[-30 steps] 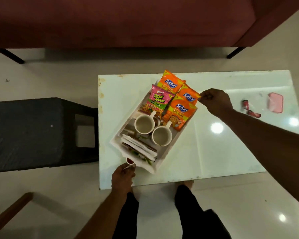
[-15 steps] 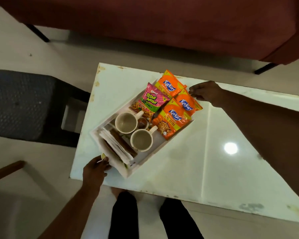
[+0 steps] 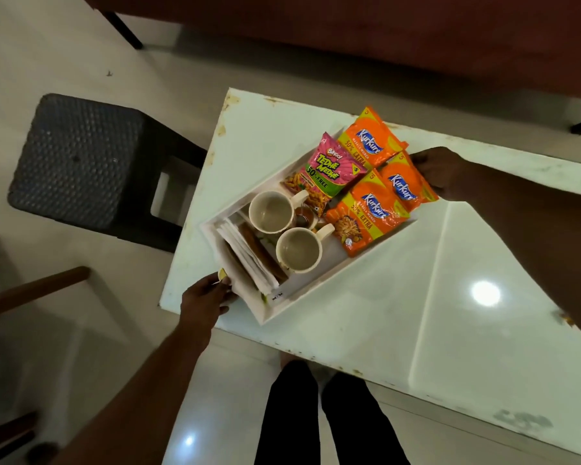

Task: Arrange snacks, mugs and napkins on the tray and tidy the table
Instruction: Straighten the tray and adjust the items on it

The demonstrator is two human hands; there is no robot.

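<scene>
A white tray sits slanted on the white table. It holds two cream mugs, folded white napkins, a pink snack packet and three orange snack packets. My left hand grips the tray's near-left corner. My right hand holds the tray's far-right end, behind an orange packet, its fingertips hidden.
A black woven stool stands left of the table. A dark red sofa runs along the far side. A wooden chair arm pokes in at the left. My legs are at the table's near edge.
The view has swung left and tilted. The tray has turned and shifted toward the table's left end, with both hands staying on its ends. The items at the table's right end are out of view.
</scene>
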